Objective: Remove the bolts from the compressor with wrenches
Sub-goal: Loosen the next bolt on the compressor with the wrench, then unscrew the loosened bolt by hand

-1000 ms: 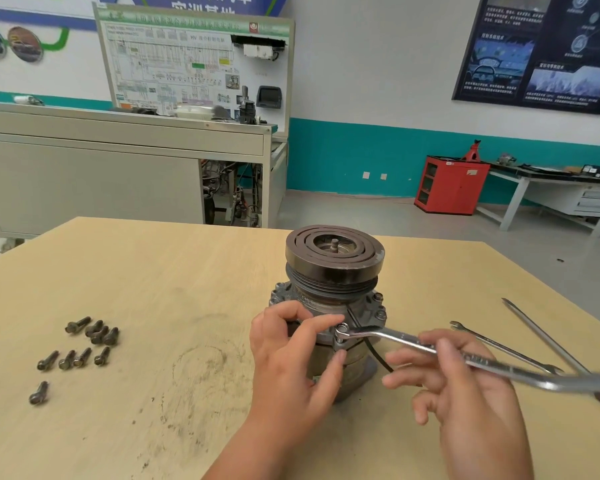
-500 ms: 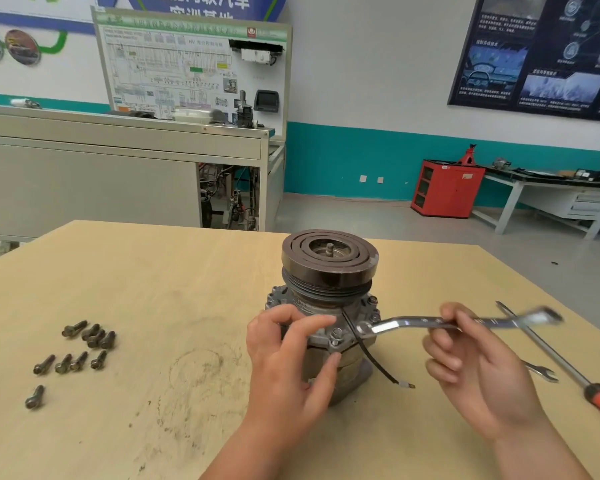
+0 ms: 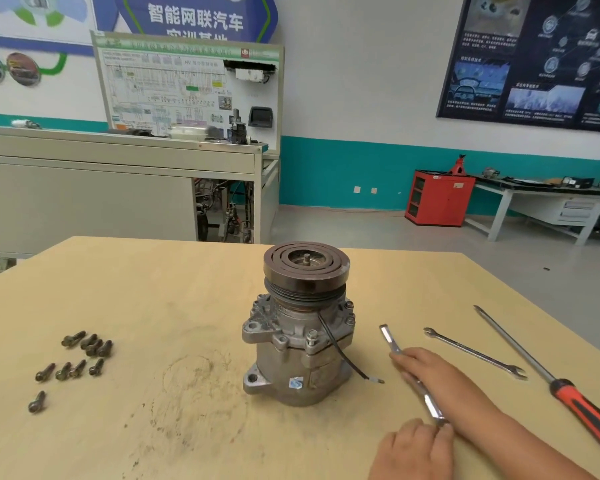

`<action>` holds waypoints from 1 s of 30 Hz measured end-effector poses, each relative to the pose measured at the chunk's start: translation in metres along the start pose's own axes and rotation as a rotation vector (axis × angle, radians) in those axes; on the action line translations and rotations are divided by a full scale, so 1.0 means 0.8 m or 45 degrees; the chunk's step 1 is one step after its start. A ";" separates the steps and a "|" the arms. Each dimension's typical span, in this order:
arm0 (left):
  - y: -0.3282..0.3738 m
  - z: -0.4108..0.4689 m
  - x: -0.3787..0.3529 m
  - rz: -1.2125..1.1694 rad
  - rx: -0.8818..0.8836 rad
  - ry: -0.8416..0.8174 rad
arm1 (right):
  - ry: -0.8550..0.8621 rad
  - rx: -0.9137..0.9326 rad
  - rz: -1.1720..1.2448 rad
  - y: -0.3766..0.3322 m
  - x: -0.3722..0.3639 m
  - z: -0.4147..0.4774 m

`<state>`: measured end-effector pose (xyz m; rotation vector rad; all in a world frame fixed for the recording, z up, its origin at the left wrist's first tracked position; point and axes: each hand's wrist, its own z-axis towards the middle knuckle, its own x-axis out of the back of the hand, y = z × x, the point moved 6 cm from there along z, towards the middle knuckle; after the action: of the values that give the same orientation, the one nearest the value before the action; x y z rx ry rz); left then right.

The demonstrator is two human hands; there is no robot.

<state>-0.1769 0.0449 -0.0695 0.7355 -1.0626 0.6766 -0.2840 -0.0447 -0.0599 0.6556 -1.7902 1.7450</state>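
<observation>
Head view. Compressor (image 3: 302, 344) upright mid-table, pulley (image 3: 305, 263) end up, grey body standing on the pale wooden table (image 3: 187, 289). Black wire (image 3: 340, 355) off its 3 o'clock side, trailing down to the tabletop, free end toward 4 o'clock. One bolt head (image 3: 311, 337) seated in the front flange, on the 6 o'clock face.

Loose bolts (image 3: 73, 362), nine counted, well apart from the compressor at its 9 o'clock. Four bunched, four in a row nearer the viewer, one alone nearest of all.

Wrench (image 3: 430, 405) low at the table surface at the compressor's 4 o'clock, running from 11 to 5 o'clock. Far end bare, middle covered. Right hand (image 3: 426, 368) laid over the shaft, palm down, fingers fairly straight and pointing toward 10 o'clock. Grip or mere rest: cannot tell, blurred. Left hand (image 3: 413, 452) at the frame's 5 o'clock, back up, fingers bent, fingertips (image 3: 444, 429) at the wrench's near end. Pinch or plain touch: cannot tell. Both hands apart from the compressor.

Slimmer second wrench (image 3: 475, 353) flat on the table at 3 o'clock of the first, roughly parallel, untouched. Screwdriver (image 3: 586, 407) beyond it, red-and-black handle toward 5 o'clock, steel shaft toward 11.

Background: display board (image 3: 187, 88) and grey bench at 11 o'clock, red cabinet (image 3: 439, 197) at 1 o'clock, dark poster (image 3: 534, 64) above it.
</observation>
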 end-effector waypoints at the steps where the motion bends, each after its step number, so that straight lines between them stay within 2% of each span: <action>1: 0.000 -0.005 -0.010 -0.039 -0.011 -0.021 | 0.012 0.038 -0.146 0.000 -0.003 0.004; 4: -0.028 -0.024 0.008 -0.456 -0.022 -0.259 | -0.015 0.271 -0.625 -0.004 -0.010 0.004; 5: -0.041 -0.026 0.016 -0.513 -0.086 -0.062 | -0.066 0.333 -0.770 -0.006 -0.013 0.002; 6: -0.051 -0.028 0.031 -0.475 -0.147 0.254 | -0.102 0.392 -0.922 -0.009 -0.014 0.004; 7: -0.049 -0.030 0.047 -0.388 -0.200 0.382 | -0.107 0.421 -0.996 -0.017 -0.011 0.003; 8: -0.047 -0.023 0.060 -0.362 -0.177 0.334 | -0.061 0.436 -0.974 -0.032 -0.006 0.000; 9: -0.063 -0.028 0.081 -0.613 -0.101 0.393 | 0.063 0.508 -0.802 -0.057 0.004 -0.007; 10: -0.082 -0.039 0.103 -0.694 -0.045 0.574 | 0.200 0.613 -0.537 -0.082 0.014 -0.017; 11: -0.097 -0.053 0.122 -0.630 -0.035 0.816 | 0.307 0.729 -0.254 -0.107 0.021 -0.031; 12: -0.108 -0.062 0.135 -0.542 -0.015 0.973 | 0.357 0.825 -0.030 -0.131 0.023 -0.046; 13: -0.118 -0.064 0.145 -0.481 0.055 1.038 | 0.336 0.877 0.103 -0.154 0.019 -0.058; 15: -0.135 -0.061 0.158 -0.348 0.238 1.043 | 0.234 0.864 0.128 -0.186 -0.001 -0.069; 19: -0.147 -0.049 0.149 -0.253 0.486 0.828 | 0.226 0.720 -0.202 -0.205 -0.025 -0.053; 22: -0.146 -0.044 0.146 -0.269 0.498 0.793 | 0.254 0.707 -0.345 -0.211 -0.035 -0.045; 26: -0.144 -0.040 0.140 -0.399 0.520 0.741 | 0.208 0.742 -0.236 -0.211 -0.037 -0.044; 30: -0.148 -0.037 0.146 -0.446 0.541 0.746 | 0.203 0.783 -0.264 -0.213 -0.038 -0.047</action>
<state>-0.0291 0.0154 0.0062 0.9795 -0.2421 0.7562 -0.1436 -0.0147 0.0442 0.8749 -1.0249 2.1329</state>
